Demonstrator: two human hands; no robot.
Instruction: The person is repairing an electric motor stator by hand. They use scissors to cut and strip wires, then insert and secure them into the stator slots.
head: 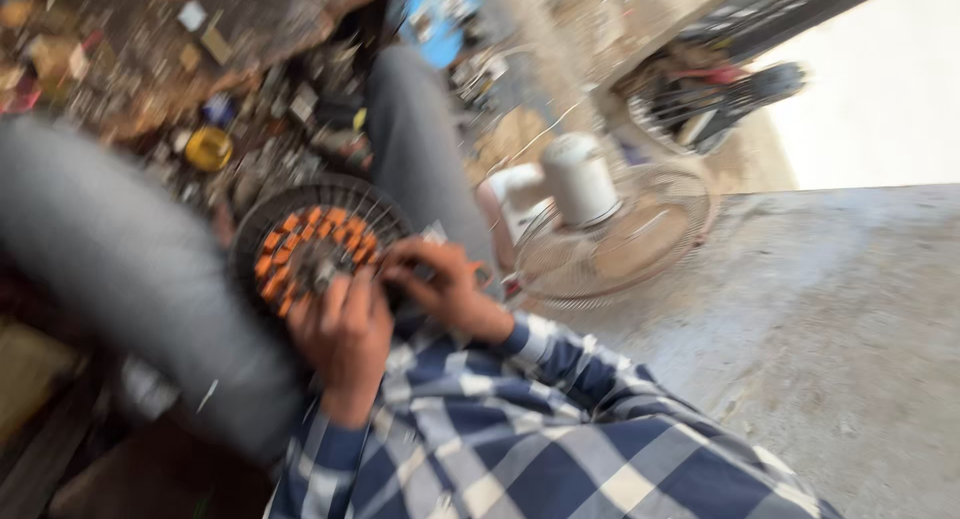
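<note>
**Risk notes: motor winding held on lap, blurred view**

Could slip off the knee; round stator [315, 251] resting on grey-trousered leg [130, 269] w/ only fingertip contact, so any tilt likely to send it toward the cluttered floor. Could nick or snap the copper coils; fingers [405, 261] working right at the windings, thin wire prob. fragile, esp. if pulled sideways. Could lose small bits among the scrap pile [150, 69] just above the lap; hard to find again there. Could also misjudge position; frame heavily motion-blurred, so fine detail not reliable.

Grip: left hand [345, 329] curled over the lower edge of the stator, fingers bent and pressing on it, thumb side hidden; right hand [440, 284] reaching in from the right, fingers partly closed at the rim near the coils; whether pinching a wire or just touching, can't tell thru the blur.

Look of the thing: dark round ring w/ thin radial ribs at the outer edge; inner ring of orange-copper coil bundles, evenly spaced; small metal hub at centre; lying roughly flat, face up, on the lap between both hands. Nearby: white fan motor w/ wire guard [600, 229] on the concrete floor [850, 329], just right of the hands; yellow round lid [208, 147] in the clutter; checked blue-white sleeves [520, 419] below.
</note>
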